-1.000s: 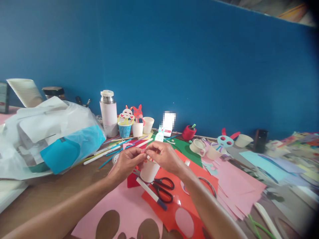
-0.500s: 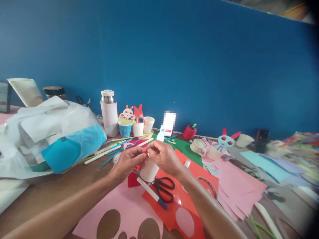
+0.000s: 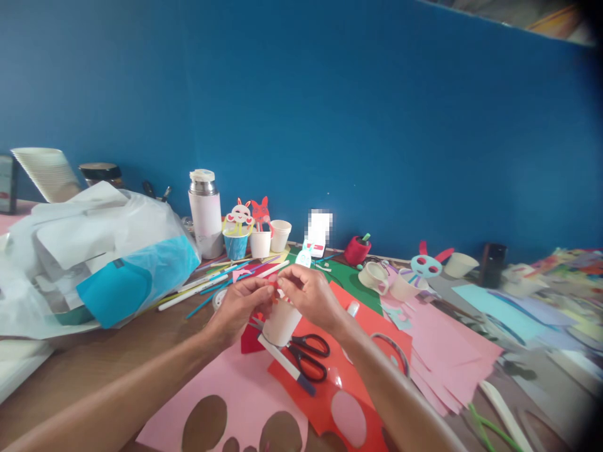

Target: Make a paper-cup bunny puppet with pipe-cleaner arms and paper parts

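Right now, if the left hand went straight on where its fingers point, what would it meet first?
Beyond the small red piece the left hand seems to pinch, probably the right hand, directly opposite; exact depth is hard to judge.

I'm facing a big blue wall (image 3: pixel 301 125), and it's filling nearly everything above the brown table (image 3: pixel 106 351). Up right, its top edge (image 3: pixel 506 24) is sloping downward, and a blurred patch (image 3: pixel 513 9) is showing beyond, too smeared to name. Soft light is washing the wall paler on my left.
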Tool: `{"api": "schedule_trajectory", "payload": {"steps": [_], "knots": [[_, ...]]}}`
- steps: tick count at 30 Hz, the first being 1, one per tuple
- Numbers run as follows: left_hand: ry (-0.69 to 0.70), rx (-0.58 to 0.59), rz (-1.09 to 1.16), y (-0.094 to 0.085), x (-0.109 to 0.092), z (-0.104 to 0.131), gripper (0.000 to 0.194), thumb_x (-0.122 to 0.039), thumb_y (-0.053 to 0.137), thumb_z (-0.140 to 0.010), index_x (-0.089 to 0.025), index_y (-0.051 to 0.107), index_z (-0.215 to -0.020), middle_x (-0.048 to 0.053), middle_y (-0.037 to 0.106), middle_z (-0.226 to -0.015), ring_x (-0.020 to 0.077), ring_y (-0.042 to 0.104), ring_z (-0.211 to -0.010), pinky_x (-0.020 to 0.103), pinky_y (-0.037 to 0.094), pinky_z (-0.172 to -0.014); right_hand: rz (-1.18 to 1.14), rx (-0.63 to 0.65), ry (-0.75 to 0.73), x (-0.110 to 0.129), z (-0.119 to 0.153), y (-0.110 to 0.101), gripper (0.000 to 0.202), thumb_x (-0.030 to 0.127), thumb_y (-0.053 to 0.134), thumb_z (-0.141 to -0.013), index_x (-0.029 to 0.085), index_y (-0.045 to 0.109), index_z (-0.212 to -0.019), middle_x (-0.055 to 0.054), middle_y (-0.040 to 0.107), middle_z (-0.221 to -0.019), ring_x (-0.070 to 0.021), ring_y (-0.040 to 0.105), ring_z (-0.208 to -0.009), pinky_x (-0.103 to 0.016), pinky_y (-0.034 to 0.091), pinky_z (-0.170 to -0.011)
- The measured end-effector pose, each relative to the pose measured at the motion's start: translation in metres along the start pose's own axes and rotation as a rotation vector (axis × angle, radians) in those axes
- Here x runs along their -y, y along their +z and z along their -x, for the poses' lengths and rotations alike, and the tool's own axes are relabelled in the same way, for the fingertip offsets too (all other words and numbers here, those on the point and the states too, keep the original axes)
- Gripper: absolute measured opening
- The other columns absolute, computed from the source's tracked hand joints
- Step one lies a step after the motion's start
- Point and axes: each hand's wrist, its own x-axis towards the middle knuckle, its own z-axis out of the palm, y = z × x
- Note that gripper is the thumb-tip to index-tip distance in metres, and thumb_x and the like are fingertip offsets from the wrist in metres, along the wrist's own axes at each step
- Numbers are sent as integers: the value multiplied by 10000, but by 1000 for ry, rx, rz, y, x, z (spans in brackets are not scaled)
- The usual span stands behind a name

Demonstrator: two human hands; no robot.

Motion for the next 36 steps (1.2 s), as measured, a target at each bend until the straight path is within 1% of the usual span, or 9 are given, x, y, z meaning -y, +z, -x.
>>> {"api": "schedule_trajectory", "payload": {"steps": [4,7,11,15,18,23,27,32,36], "knots": [[-21,-4,59,0,0,0,157,-289,634,-720,-142,585,-700,-34,544,-510,68,467,-442,192,388,-462,-69,-6,7,-1,0,-1,237,280,408,-867,196,629,-881,-10,645,-782,-114,563,-678,-204,393,-606],[-19,8,56,0,-1,1,159,-288,629,-725,-137,591,-691,-32,537,-504,70,470,-444,192,387,-459,-95,-13,33,-2,0,-2,251,278,401,-871,192,631,-918,-18,649,-782,-118,575,-673,-208,399,-605],[-23,27,53,0,-1,2,159,-294,620,-735,-138,604,-709,-28,546,-511,67,473,-447,190,383,-467,-95,-5,69,0,1,0,244,301,418,-860,190,635,-848,3,627,-693,-108,546,-621,-200,381,-561],[-15,37,57,1,-1,2,152,-297,619,-736,-146,606,-722,-28,559,-547,63,478,-455,188,382,-471,-188,35,120,3,0,2,177,307,483,-822,189,615,-819,29,613,-631,-87,518,-549,-188,377,-533],[-10,61,26,2,-2,2,155,-297,621,-734,-143,606,-734,-19,571,-586,60,485,-469,181,376,-468,-206,19,142,3,0,3,126,293,534,-786,187,596,-761,39,608,-611,-81,512,-535,-180,374,-523],[-29,66,-17,3,-5,4,170,-291,644,-713,-146,598,-789,-14,578,-605,64,501,-488,179,376,-479,-186,5,169,2,0,4,138,301,534,-784,185,571,-722,45,583,-589,-78,501,-534,-179,369,-519],[-33,63,-16,3,-5,4,175,-295,645,-710,-142,591,-775,-14,574,-589,63,498,-475,181,379,-476,-182,13,168,1,1,4,158,307,509,-798,180,575,-731,40,579,-588,-82,502,-537,-188,377,-531],[-25,46,48,2,-4,3,156,-278,651,-704,-151,590,-772,-22,581,-595,59,493,-464,182,386,-472,-234,-22,137,3,1,1,178,322,492,-809,182,589,-864,17,602,-675,-95,526,-579,-194,397,-529],[-30,38,78,2,-5,3,166,-281,663,-691,-150,595,-767,-23,583,-601,58,487,-451,183,383,-458,-243,-55,104,5,2,0,148,288,490,-812,184,592,-834,12,604,-694,-98,534,-598,-191,405,-532]]}}
